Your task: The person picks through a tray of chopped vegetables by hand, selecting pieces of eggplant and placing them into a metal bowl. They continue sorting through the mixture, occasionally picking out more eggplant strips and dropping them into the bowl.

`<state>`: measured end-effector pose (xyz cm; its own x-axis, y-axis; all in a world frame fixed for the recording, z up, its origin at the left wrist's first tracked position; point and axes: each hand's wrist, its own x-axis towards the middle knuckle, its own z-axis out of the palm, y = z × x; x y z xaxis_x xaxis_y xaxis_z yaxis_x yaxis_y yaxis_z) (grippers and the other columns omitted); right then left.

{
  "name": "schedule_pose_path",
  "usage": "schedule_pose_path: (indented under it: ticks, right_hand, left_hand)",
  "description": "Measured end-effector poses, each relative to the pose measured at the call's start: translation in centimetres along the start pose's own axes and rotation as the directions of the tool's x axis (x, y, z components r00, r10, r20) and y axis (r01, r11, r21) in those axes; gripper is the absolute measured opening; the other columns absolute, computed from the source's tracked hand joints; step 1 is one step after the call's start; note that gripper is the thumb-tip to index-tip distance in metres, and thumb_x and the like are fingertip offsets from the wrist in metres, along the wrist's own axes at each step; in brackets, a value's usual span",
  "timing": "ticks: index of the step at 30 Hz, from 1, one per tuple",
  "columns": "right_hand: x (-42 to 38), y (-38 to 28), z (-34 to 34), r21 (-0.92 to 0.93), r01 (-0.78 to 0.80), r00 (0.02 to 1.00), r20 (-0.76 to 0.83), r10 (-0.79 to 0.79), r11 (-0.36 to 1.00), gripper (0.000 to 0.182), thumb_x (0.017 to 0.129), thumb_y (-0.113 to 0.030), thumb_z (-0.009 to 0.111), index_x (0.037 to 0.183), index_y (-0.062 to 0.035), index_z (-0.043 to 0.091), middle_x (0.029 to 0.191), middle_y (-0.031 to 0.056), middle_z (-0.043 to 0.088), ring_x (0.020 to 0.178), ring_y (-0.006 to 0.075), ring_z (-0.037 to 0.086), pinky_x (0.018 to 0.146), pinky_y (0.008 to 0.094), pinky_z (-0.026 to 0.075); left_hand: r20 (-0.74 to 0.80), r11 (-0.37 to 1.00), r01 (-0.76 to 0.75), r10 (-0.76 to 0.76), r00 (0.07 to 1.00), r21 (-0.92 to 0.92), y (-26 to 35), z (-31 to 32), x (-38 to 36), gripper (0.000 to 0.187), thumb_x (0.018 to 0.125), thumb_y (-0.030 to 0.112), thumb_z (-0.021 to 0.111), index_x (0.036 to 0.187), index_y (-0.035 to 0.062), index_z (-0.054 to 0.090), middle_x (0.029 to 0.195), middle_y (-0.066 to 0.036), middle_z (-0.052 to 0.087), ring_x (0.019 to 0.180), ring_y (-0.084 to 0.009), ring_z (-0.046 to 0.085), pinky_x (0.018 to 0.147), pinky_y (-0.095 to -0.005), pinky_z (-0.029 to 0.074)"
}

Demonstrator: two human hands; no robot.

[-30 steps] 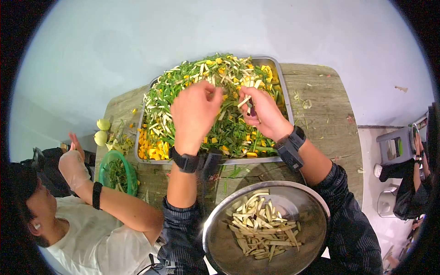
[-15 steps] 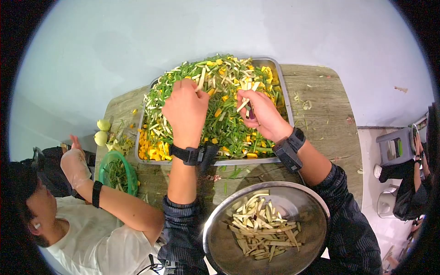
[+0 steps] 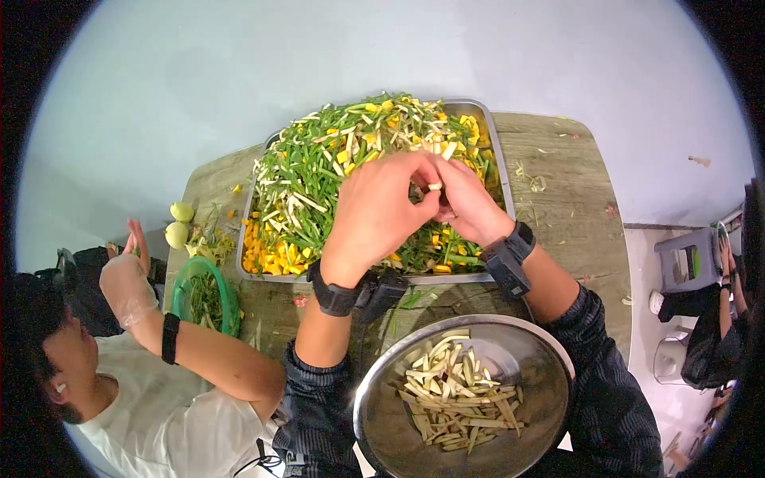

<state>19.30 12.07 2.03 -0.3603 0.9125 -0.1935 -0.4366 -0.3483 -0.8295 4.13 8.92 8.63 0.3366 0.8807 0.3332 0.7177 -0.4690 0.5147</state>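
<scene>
My left hand point(image 3: 378, 209) and my right hand point(image 3: 476, 205) meet above a heaped metal tray point(image 3: 504, 179). The right hand is closed around several pale eggplant strips point(image 3: 449, 150), whose ends stick out above its fingers. Against it, the left thumb and forefinger pinch a strip end point(image 3: 435, 186); the other left fingers are partly hidden. Beneath both hands lie mixed cut vegetables point(image 3: 311, 163): green stem pieces, pale strips and yellow-orange chunks. Nearer to me, a steel bowl point(image 3: 550, 358) contains more eggplant strips point(image 3: 458, 390).
A co-worker's gloved hand point(image 3: 127, 288) is at the left, beside a green basket point(image 3: 231, 307) of greens. Two pale round vegetables point(image 3: 178, 227) lie on the wooden table point(image 3: 570, 215). Behind the tray rises a wall point(image 3: 335, 56). Stools point(image 3: 685, 259) stand at the right.
My left hand has moved right and slightly down, from over the tray's middle to my right hand. A pale strip it was holding no longer shows there. My right hand stays nearly in place.
</scene>
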Motion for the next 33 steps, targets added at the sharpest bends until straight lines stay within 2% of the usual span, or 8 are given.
schedule_pose_path:
  ticks: [5, 7, 10, 20, 22, 23, 26, 33]
  right_hand:
    - [0.4, 0.3, -0.8, -0.021, 0.051, 0.996, -0.066, -0.053, 0.998, 0.028, 0.098, -0.038, 0.064, 0.091, -0.0115, 0.058, 0.069, -0.0035, 0.051, 0.049, 0.0054, 0.040, 0.041, 0.0235, 0.023]
    - [0.4, 0.3, -0.7, -0.008, 0.035, 0.997, -0.073, -0.036, 0.999, 0.028, 0.099, -0.037, 0.063, 0.089, -0.0112, 0.056, 0.067, -0.0029, 0.051, 0.048, 0.0062, 0.039, 0.040, 0.0240, 0.023]
    - [0.5, 0.4, -0.8, -0.009, 0.032, 0.998, -0.045, -0.032, 0.999, 0.029, 0.099, -0.037, 0.063, 0.088, -0.0110, 0.054, 0.067, -0.0025, 0.051, 0.048, 0.0064, 0.038, 0.040, 0.0242, 0.024]
    - [0.3, 0.3, -0.6, -0.014, 0.029, 0.999, -0.042, -0.029, 0.999, 0.026, 0.100, -0.036, 0.062, 0.088, -0.0135, 0.055, 0.069, -0.0033, 0.050, 0.050, 0.0053, 0.039, 0.041, 0.0227, 0.024]
    - [0.3, 0.3, -0.3, -0.056, 0.027, 0.997, -0.071, -0.031, 0.998, 0.028, 0.100, -0.039, 0.062, 0.090, -0.0128, 0.056, 0.070, -0.0037, 0.050, 0.050, 0.0045, 0.039, 0.041, 0.0224, 0.023]
    - [0.2, 0.3, -0.3, -0.056, 0.028, 0.997, -0.071, -0.031, 0.998, 0.028, 0.100, -0.039, 0.062, 0.090, -0.0128, 0.056, 0.070, -0.0037, 0.050, 0.050, 0.0045, 0.039, 0.041, 0.0224, 0.023]
    - [0.0, 0.1, -0.2, -0.065, 0.021, 0.999, -0.044, -0.024, 0.998, 0.032, 0.101, -0.042, 0.062, 0.091, -0.0122, 0.058, 0.070, -0.0046, 0.050, 0.051, 0.0039, 0.038, 0.041, 0.0221, 0.023]
    - [0.0, -0.1, 0.1, -0.060, 0.061, 0.995, -0.072, -0.065, 0.996, 0.033, 0.102, -0.043, 0.060, 0.095, -0.0114, 0.063, 0.073, -0.0054, 0.050, 0.053, 0.0028, 0.037, 0.041, 0.0208, 0.022]
  left_hand:
    - [0.019, 0.990, 0.130, -0.131, 0.991, 0.051, -1.9, -1.3, 0.2, 0.017, 0.084, 0.023, 0.074, 0.082, 0.0063, 0.069, 0.085, -0.010, 0.073, 0.075, -0.0332, 0.071, 0.067, -0.0440, 0.055]
    - [-0.361, 0.862, 0.326, -0.183, 0.914, 0.389, -4.0, -0.6, 0.6, 0.022, 0.087, 0.030, 0.074, 0.087, 0.0087, 0.071, 0.086, -0.010, 0.073, 0.071, -0.0313, 0.070, 0.064, -0.0432, 0.055]
    - [-0.475, 0.723, 0.431, -0.160, 0.865, 0.540, -6.1, 0.5, 1.1, 0.018, 0.087, 0.028, 0.074, 0.087, 0.0104, 0.070, 0.090, -0.011, 0.071, 0.076, -0.0336, 0.070, 0.064, -0.0459, 0.056]
    - [-0.441, 0.854, 0.318, -0.119, 0.890, 0.411, -5.7, 0.2, 1.0, 0.013, 0.081, 0.020, 0.074, 0.087, 0.0091, 0.069, 0.093, -0.011, 0.068, 0.075, -0.0357, 0.069, 0.067, -0.0454, 0.055]
    - [-0.450, 0.958, 0.103, 0.030, 0.893, 0.267, -5.2, 0.1, 1.0, 0.014, 0.083, 0.021, 0.073, 0.090, 0.0095, 0.070, 0.090, -0.009, 0.069, 0.072, -0.0367, 0.070, 0.066, -0.0473, 0.055]
    - [-0.450, 0.958, 0.102, 0.030, 0.893, 0.267, -4.6, 0.4, 1.0, 0.014, 0.083, 0.021, 0.073, 0.090, 0.0095, 0.070, 0.090, -0.009, 0.069, 0.072, -0.0367, 0.070, 0.066, -0.0473, 0.055]
    - [-0.157, 0.986, 0.166, -0.160, 0.975, 0.022, -1.5, 1.2, 0.6, 0.017, 0.085, 0.024, 0.072, 0.093, 0.0094, 0.071, 0.081, -0.010, 0.075, 0.078, -0.0322, 0.072, 0.068, -0.0437, 0.056]
    - [-0.213, 0.995, 0.094, -0.085, 0.973, 0.033, -1.1, 2.6, 0.6, 0.013, 0.085, 0.021, 0.071, 0.089, 0.0080, 0.072, 0.086, -0.011, 0.073, 0.077, -0.0329, 0.071, 0.068, -0.0439, 0.055]
